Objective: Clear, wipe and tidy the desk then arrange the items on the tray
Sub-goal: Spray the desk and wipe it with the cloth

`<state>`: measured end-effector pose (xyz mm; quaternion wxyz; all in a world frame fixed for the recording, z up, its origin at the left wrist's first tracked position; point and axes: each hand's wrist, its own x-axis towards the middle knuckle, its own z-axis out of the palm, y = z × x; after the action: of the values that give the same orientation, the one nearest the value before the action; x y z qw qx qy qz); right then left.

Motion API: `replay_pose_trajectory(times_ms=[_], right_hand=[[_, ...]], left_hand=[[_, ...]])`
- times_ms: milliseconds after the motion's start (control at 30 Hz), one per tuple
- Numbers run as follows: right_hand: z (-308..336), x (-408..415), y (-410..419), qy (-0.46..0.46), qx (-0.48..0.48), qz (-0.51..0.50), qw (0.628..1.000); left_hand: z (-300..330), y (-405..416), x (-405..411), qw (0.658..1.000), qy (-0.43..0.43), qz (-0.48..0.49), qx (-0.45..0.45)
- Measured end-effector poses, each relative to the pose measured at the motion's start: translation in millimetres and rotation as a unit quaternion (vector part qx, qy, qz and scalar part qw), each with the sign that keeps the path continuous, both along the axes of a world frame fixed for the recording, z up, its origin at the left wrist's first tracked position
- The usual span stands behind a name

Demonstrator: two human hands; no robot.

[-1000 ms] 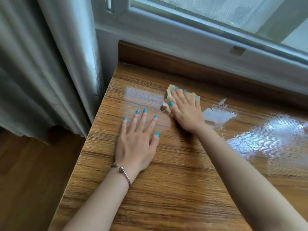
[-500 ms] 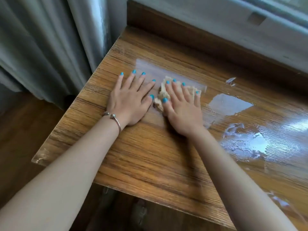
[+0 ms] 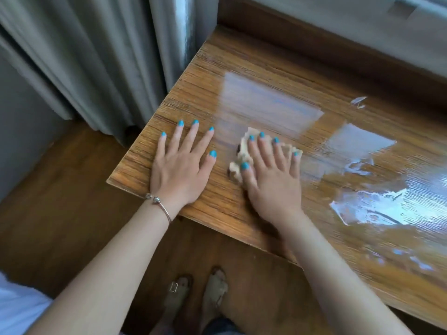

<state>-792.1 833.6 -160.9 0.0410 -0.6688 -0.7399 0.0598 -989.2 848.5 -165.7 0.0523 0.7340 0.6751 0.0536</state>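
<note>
**Desk corner gets its wipe-down by the window**

While daylight glares off the wet wood, a person leans over the near left corner of the desk (image 3: pixel 244 76), seen from the single head view looking down past both forearms. Her right hand (image 3: pixel 271 175) lies flat with fingers straight and spread, pressing a crumpled beige cloth (image 3: pixel 242 153) onto the desktop; the cloth pokes out past the fingertips and beside the thumb. Her left hand (image 3: pixel 181 165), wearing a thin bracelet (image 3: pixel 159 204) at the wrist, is open too, palm down and fingers fanned on bare wood just beside the cloth, apparently bracing her. Streaks and small pools of water (image 3: pixel 387 206) shine to the right of the wiping hand, and a small wet patch sits further back. Grey curtains (image 3: pixel 84 56) hang to the left of the desk, and sandalled feet (image 3: pixel 196 293) show on the wooden floor below its front edge. No tray or desk items appear in this view, so the arranging looks a long way off; the wiping step seems to be in hand.

Risks, as I judge them: the cloth sits near the corner, and a stroke carried too far could push water off the edge onto the floor by her feet. The bracing palm could also slide if the film of water reaches it.
</note>
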Motion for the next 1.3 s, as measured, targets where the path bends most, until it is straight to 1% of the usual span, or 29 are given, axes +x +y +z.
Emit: replay_pose_trajectory(times_ms=[67, 100, 133, 200, 233, 300, 333, 367, 400, 500, 533, 567, 600, 633, 667, 700, 767, 800, 833, 867, 933, 967, 1033, 1067, 1133, 1233, 1300], right_hand=[[-1.2, -11.0, -74.5, -0.001, 0.008, 0.047, 0.999], [0.7, -11.1, -89.7, -0.001, -0.014, 0.060, 0.998], [4.2, -5.7, -86.5, 0.000, -0.042, 0.081, 0.996], [7.8, 11.9, -49.4, -0.003, -0.046, 0.084, 0.995], [9.5, 21.2, -22.0, 0.000, -0.052, 0.055, 0.997], [13.1, 34.0, 24.7, 0.006, -0.072, -0.051, 0.996], [12.4, 33.1, 31.5, 0.004, -0.075, -0.101, 0.992], [11.1, 26.1, 24.7, 0.006, -0.071, -0.131, 0.989], [8.2, 14.7, 6.7, 0.003, -0.060, -0.136, 0.989], [-4.4, -19.6, -91.5, -0.013, 0.008, -0.064, 0.998], [-5.3, -22.8, -117.3, -0.014, 0.017, -0.040, 0.999], [-4.3, -19.0, -128.6, -0.014, 0.007, -0.020, 1.000], [-1.7, -8.6, -126.1, -0.013, -0.016, 0.004, 1.000], [0.3, 6.6, -115.5, -0.018, -0.024, 0.008, 1.000], [3.0, 24.0, -98.9, -0.022, -0.028, -0.017, 0.999], [5.7, 43.0, -77.6, -0.018, -0.034, -0.070, 0.997], [13.6, 75.4, -36.5, -0.006, -0.063, -0.197, 0.978], [15.6, 81.0, -26.5, -0.006, -0.073, -0.237, 0.969], [14.5, 77.8, -27.7, -0.003, -0.073, -0.254, 0.964], [11.5, 68.4, -39.2, -0.001, -0.070, -0.250, 0.966], [0.8, 40.5, -87.6, -0.010, -0.029, -0.193, 0.981], [-4.6, 28.8, -117.6, -0.022, -0.011, -0.166, 0.986], [-5.9, 26.8, -151.2, -0.026, -0.017, -0.134, 0.990], [-3.5, 37.9, -147.4, -0.018, -0.036, -0.122, 0.992], [-0.4, 70.5, -110.9, -0.021, -0.053, -0.124, 0.991], [10.7, 115.1, -15.2, -0.021, -0.065, -0.184, 0.981], [17.7, 121.8, 20.7, -0.018, -0.076, -0.218, 0.973]], left_hand=[[-1.8, 0.8, 0.0, 1.000, 0.001, -0.005, 0.005], [-2.7, 0.3, 0.0, 1.000, -0.001, -0.007, 0.006], [-3.5, 0.2, -0.3, 1.000, -0.003, -0.008, 0.008], [-4.9, 1.9, -1.4, 1.000, -0.009, -0.010, 0.011], [-5.3, 2.9, -1.8, 1.000, -0.014, -0.010, 0.010], [-6.5, 3.9, -1.8, 1.000, -0.019, -0.011, 0.010], [-6.9, 3.9, -1.6, 1.000, -0.020, -0.013, 0.009], [-7.5, 2.9, -1.6, 1.000, -0.021, -0.012, 0.007], [-8.4, 2.2, -2.1, 1.000, -0.020, -0.011, 0.007], [-8.9, 1.8, -1.2, 1.000, -0.016, -0.010, 0.009], [-8.6, 2.1, -0.7, 1.000, -0.015, -0.012, 0.009], [-7.8, 2.5, -0.5, 1.000, -0.015, -0.014, 0.008], [-6.4, 2.8, -1.2, 1.000, -0.017, -0.017, 0.009], [-4.3, 2.3, -2.6, 0.999, -0.021, -0.022, 0.013], [-2.1, 0.3, -4.0, 0.999, -0.024, -0.030, 0.026], [0.7, -3.7, -3.5, 0.998, -0.023, -0.041, 0.046], [7.0, -15.6, 8.4, 0.994, -0.033, -0.071, 0.076], [8.7, -21.6, 21.6, 0.992, -0.054, -0.095, 0.069], [9.1, -27.0, 38.6, 0.988, -0.079, -0.122, 0.049], [9.3, -30.1, 57.3, 0.984, -0.100, -0.148, 0.023], [9.2, -31.8, 90.3, 0.974, -0.118, -0.194, -0.015], [7.9, -30.2, 101.4, 0.972, -0.107, -0.209, -0.022], [2.4, -26.4, 113.3, 0.972, -0.063, -0.226, -0.014], [0.1, -25.5, 115.0, 0.973, -0.049, -0.227, -0.008], [-3.8, -25.4, 116.5, 0.973, -0.047, -0.226, -0.003], [-2.8, -23.7, 117.7, 0.974, -0.059, -0.217, -0.009], [-2.0, -23.4, 117.8, 0.976, -0.051, -0.212, -0.009]])
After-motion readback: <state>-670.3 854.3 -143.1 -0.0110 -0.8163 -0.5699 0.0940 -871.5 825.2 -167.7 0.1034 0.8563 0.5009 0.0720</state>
